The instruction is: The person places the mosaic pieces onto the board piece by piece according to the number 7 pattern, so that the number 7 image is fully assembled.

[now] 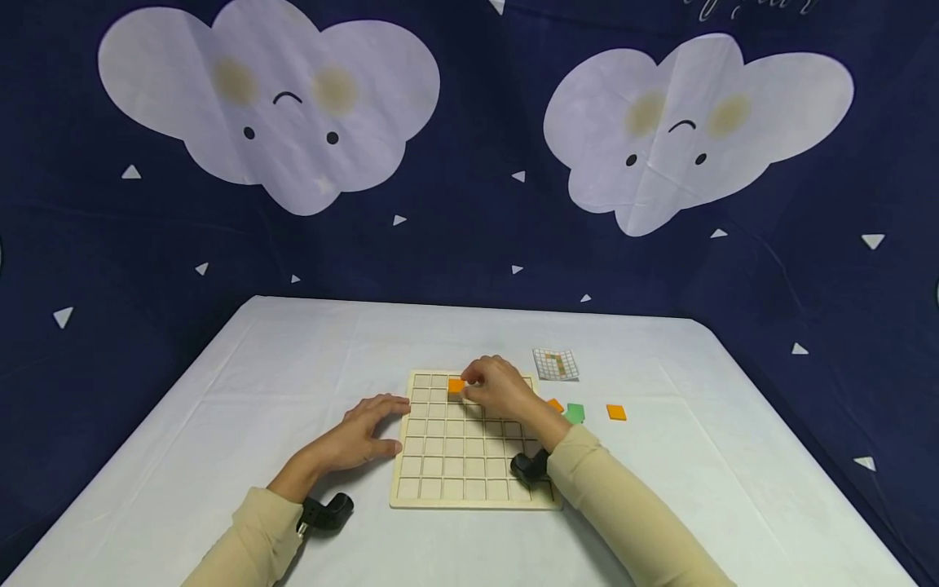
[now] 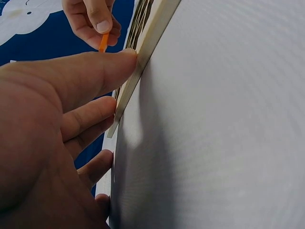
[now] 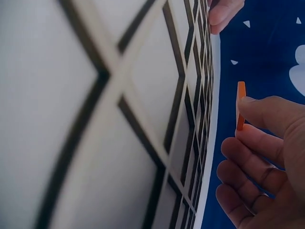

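A light wooden grid board (image 1: 455, 466) with square recesses lies on the white table. Above its far rows my right hand (image 1: 502, 390) pinches an orange square tile (image 1: 456, 386) between thumb and finger. In the right wrist view the orange tile (image 3: 241, 106) is seen edge-on, apart from the board's surface. My left hand (image 1: 355, 436) rests at the board's left edge, thumb and fingers spread. In the left wrist view the thumb and fingertips of the left hand (image 2: 71, 95) touch the board's side (image 2: 143, 62).
Right of the board lie a green tile (image 1: 575, 413), an orange tile (image 1: 616, 412) and another orange tile (image 1: 555, 404) partly behind my right forearm. A small printed grid card (image 1: 556, 364) lies beyond the board's far right corner. Dark cloth with clouds hangs behind the table.
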A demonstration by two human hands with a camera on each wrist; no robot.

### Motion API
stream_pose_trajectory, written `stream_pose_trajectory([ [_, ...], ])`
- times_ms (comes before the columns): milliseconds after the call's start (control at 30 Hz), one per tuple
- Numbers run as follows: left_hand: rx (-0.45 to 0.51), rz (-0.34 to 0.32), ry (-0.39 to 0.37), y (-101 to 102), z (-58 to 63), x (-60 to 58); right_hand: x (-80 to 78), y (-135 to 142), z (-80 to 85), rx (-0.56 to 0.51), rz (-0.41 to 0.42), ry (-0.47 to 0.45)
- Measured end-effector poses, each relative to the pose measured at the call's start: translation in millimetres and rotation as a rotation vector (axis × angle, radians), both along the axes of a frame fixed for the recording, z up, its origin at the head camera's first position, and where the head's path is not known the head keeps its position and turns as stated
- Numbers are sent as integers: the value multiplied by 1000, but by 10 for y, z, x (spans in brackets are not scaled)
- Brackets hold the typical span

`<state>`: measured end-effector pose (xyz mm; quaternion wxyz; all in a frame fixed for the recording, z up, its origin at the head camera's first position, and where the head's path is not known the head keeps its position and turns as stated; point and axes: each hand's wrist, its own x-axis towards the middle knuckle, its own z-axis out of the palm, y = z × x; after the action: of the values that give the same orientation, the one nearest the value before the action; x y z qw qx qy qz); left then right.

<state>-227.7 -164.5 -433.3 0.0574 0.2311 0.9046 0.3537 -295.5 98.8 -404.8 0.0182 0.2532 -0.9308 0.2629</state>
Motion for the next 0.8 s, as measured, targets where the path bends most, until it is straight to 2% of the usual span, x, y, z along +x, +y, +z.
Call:
stream_pose_trajectory([
  [533,-2,8,-7,3,-20,-7,-40,-19,-42,26,-10,-68],
  [800,10,6,-11,3,-10,-5,-57,-18,-69,44,6,-53],
])
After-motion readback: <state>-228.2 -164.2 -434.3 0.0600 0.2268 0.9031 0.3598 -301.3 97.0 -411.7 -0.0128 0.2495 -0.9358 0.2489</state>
